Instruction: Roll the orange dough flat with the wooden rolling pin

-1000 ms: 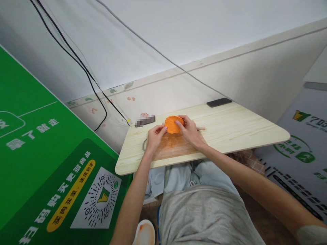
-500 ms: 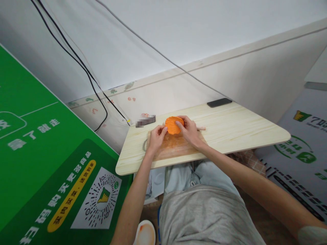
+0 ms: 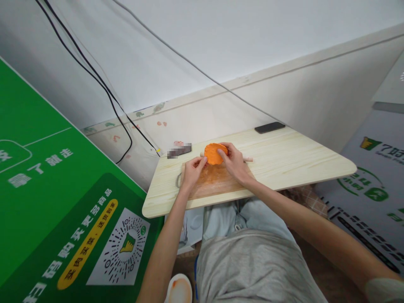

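Note:
A thin, round sheet of orange dough (image 3: 213,154) with a wavy edge is held up above a wooden cutting board (image 3: 217,185). My left hand (image 3: 193,169) pinches its left edge between thumb and fingertips. On the right side, my right hand (image 3: 234,161) grips it, thumb on the near face and fingers behind. A light wooden stick, like a rolling pin (image 3: 248,160), lies behind the hands, its middle hidden by them and the dough. The board has a metal handle (image 3: 178,180) at its left end.
The pale wooden table (image 3: 303,155) stands against the wall. A black phone (image 3: 269,127) lies at its back right, and a dark, partly pixelated object (image 3: 179,151) at its back left. A green printed panel (image 3: 41,202) rises on the left. Cables (image 3: 110,92) hang along the wall.
Both hands keep the same hold on the dough sheet, which has tipped very slightly. The whole view has shifted a little.

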Tool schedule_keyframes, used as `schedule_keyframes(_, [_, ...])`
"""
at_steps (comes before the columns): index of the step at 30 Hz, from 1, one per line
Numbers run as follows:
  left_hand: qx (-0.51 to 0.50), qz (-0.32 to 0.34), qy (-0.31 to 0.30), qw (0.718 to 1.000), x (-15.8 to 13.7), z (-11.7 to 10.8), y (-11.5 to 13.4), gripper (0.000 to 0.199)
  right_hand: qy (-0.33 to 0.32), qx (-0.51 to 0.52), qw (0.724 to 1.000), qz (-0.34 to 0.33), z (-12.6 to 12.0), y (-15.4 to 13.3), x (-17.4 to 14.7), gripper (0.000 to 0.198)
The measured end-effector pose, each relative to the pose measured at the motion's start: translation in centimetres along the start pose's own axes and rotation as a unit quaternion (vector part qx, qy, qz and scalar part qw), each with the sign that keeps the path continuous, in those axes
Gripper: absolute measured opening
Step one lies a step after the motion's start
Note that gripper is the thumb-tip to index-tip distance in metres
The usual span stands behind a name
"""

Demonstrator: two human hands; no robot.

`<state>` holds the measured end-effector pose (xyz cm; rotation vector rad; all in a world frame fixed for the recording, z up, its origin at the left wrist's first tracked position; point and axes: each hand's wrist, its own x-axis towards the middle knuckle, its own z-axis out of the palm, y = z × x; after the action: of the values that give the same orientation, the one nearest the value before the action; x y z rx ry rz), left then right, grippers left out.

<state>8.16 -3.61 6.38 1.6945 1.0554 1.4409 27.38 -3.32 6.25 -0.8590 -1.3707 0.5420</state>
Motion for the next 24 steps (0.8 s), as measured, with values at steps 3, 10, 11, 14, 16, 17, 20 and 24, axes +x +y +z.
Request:
schedule_keyframes(3, [0.002,-0.001,0.0,1.0,-0.1,-0.1,0.1,0.05,-0.014,-0.007,1.0,-0.016,0.0,-0.3,-0.1,0.032])
schedule_keyframes(10, [-0.036,-0.023,-0.008,0.999,0.3,-0.4,-0.4,0.045,-0.037,-0.023,0.998,-0.041,0.0,-0.9,-0.1,0.025])
schedule_keyframes(11, [-0.046,-0.029,-0.013,0.998,0.4,-0.4,-0.5,0.045,-0.038,-0.024,0.998,-0.042,0.0,-0.9,-0.1,0.025])
schedule_keyframes(14, [-0.065,-0.035,-0.021,0.997,0.4,-0.5,-0.7,0.043,-0.038,-0.023,0.998,-0.043,0.0,-1.0,-0.1,0.025])
schedule_keyframes(16, [-0.066,-0.032,-0.026,0.997,0.4,-0.5,-0.8,0.042,-0.038,-0.02,0.998,-0.042,0.0,-0.8,-0.1,0.026])
schedule_keyframes(17, [-0.065,-0.028,-0.028,0.997,0.4,-0.5,-0.9,0.042,-0.038,-0.018,0.998,-0.039,0.0,-0.8,-0.1,0.026])
schedule_keyframes(20, [-0.054,-0.013,-0.026,0.998,0.4,-0.7,-1.0,0.042,-0.037,-0.007,0.999,-0.03,0.2,-0.4,-0.1,0.029])
schedule_keyframes(24, [-0.047,0.002,-0.008,0.999,0.4,-0.8,-0.9,0.044,-0.05,0.014,0.999,-0.015,0.4,-0.1,-0.2,0.035])
